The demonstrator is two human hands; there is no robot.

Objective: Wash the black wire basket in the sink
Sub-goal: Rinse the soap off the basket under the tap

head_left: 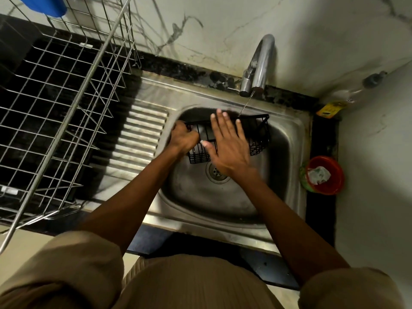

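Note:
The black wire basket (256,139) hangs over the bowl of the steel sink (287,139), under the chrome tap (259,65). A thin stream of water falls from the tap onto the basket's far rim. My left hand (184,139) grips the basket's left end with curled fingers. My right hand (227,144) lies flat on the basket's front side, fingers straight and spread. The middle of the basket is hidden behind that hand.
A steel wire dish rack (62,103) stands on the black counter at the left, with something blue (44,5) on top. The sink's ribbed drainboard (138,139) lies between rack and bowl. A red tub (324,175) holding a crumpled wrapper sits at the right edge. The drain (215,171) is uncovered.

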